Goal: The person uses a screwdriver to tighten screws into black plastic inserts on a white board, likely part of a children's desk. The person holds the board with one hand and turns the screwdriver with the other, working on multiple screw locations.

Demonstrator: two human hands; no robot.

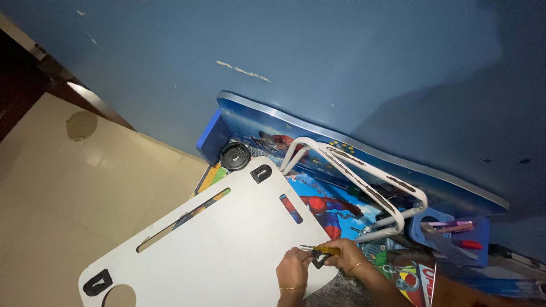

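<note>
My left hand point(293, 267) rests on the near right corner of a white board point(216, 244) with a long slot and black brackets, pinching a small black bracket point(319, 260) there. My right hand point(347, 258) grips a yellow-handled screwdriver point(324, 249) whose metal tip points left across that bracket. Both wrists wear thin bangles. The board lies tilted over a colourful printed tabletop point(318, 199).
White metal folding legs point(364, 182) lie on the printed tabletop, which leans against a blue wall point(318, 62). A black round cap point(235, 156) sits by the board's far corner. A blue tray point(455, 233) holds pens and tools at right. Beige tiled floor point(85, 182) spreads left.
</note>
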